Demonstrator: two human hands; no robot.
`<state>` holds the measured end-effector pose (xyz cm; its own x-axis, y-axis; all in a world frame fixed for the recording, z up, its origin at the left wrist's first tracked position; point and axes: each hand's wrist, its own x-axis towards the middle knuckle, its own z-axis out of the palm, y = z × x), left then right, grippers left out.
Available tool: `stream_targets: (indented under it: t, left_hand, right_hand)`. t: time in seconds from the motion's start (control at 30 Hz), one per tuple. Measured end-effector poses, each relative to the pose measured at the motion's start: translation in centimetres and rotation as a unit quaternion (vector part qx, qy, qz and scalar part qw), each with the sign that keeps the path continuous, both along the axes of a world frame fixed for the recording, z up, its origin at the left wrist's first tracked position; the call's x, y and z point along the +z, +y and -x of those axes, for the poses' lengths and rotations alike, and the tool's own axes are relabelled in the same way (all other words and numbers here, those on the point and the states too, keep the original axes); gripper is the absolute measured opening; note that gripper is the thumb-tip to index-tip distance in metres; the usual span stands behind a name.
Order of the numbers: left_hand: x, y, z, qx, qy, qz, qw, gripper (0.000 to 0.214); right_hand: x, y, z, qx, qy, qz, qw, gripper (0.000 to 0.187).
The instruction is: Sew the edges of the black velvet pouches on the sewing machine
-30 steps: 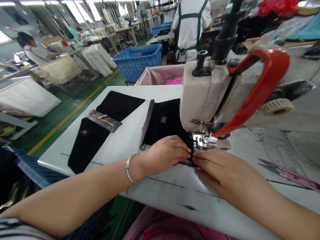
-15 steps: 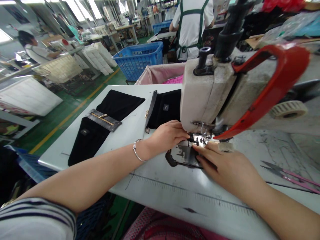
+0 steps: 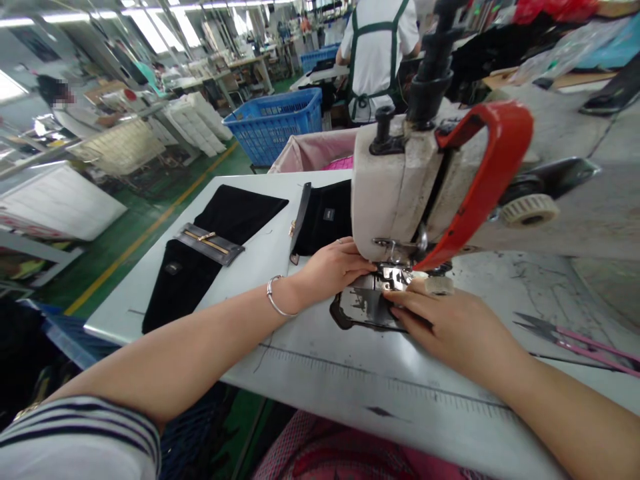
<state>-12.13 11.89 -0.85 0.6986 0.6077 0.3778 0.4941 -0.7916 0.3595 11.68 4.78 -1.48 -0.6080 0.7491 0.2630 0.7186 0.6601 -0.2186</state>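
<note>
Left of the machine head [image 3: 383, 187], black fabric [image 3: 325, 231] lies just beyond the left hand [image 3: 333, 268], the nearer one; its dark strip [image 3: 301, 220] runs lengthwise away from the person! Both hands' fingers stretch toward the presser foot [image 3: 393, 277], the right hand [image 3: 447, 319] nearside. Gripping anything? Can't tell. Room opens leftward across the tabletop [image 3: 350, 383] toward a second black piece [image 3: 235, 213], front edge close by.

Wearer's two hands [image 3: 333, 268], two dark strips [image 3: 210, 244], one red-levered sewing machine [image 3: 383, 193]
</note>
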Motion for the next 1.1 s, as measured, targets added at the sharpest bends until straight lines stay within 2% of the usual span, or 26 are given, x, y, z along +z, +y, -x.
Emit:
stream_targets:
  t: [0.17,0.27,0.4,0.53,0.63,0.7,0.77,0.83,0.87,0.93,1.03,1.1]
  left_hand:
    - [0.4,0.3,0.4,0.001,0.032,0.000,0.999,0.022]
    - [1.5,0.0,0.8,0.004,0.095,-0.002,0.995,0.024]
    - [4.0,-2.3,1.2,0.074,0.207,-0.011,0.976,0.031]
    - [5.7,-5.2,1.0,0.064,0.291,0.039,0.954,0.030]
    - [4.8,-6.3,0.8,0.022,0.251,0.018,0.967,0.025]
    - [3.5,-6.8,0.7,-0.008,0.203,0.003,0.979,0.028]
    - [2.3,-7.3,0.6,-0.021,0.176,0.009,0.984,0.036]
    - [1.5,-7.8,0.6,-0.018,0.170,0.024,0.985,0.042]
    - [1.3,-7.9,0.6,-0.015,0.168,0.031,0.985,0.043]
    - [1.3,-7.9,0.8,-0.023,0.160,0.044,0.986,0.044]
    - [1.5,-7.2,1.3,-0.052,0.143,0.057,0.987,0.043]
    - [1.5,-6.3,1.7,-0.074,0.137,0.058,0.986,0.042]
  right_hand:
    - [0.2,0.1,-0.5,0.030,0.068,-0.008,0.997,0.019]
    - [0.6,0.4,-0.8,-0.011,0.109,-0.047,0.993,0.016]
    - [1.2,0.9,-1.3,-0.063,0.052,-0.021,0.996,0.016]
    - [1.9,1.4,-2.2,-0.015,0.019,0.040,0.999,0.014]
    - [1.7,1.7,-2.6,0.004,0.046,0.070,0.996,0.010]
    - [1.3,1.8,-2.6,-0.045,0.066,0.047,0.996,0.005]
    - [0.9,1.7,-2.3,-0.115,0.072,0.005,0.991,0.013]
    - [0.6,1.5,-2.0,-0.154,0.058,-0.041,0.986,0.018]
    - [0.6,1.3,-1.9,-0.144,0.051,-0.061,0.986,0.017]
    - [0.7,0.7,-1.7,-0.069,0.036,-0.077,0.994,0.013]
    - [1.0,-0.1,-1.4,0.079,0.027,-0.041,0.996,0.020]
    - [1.1,-0.4,-1.1,0.108,0.024,-0.007,0.994,0.024]
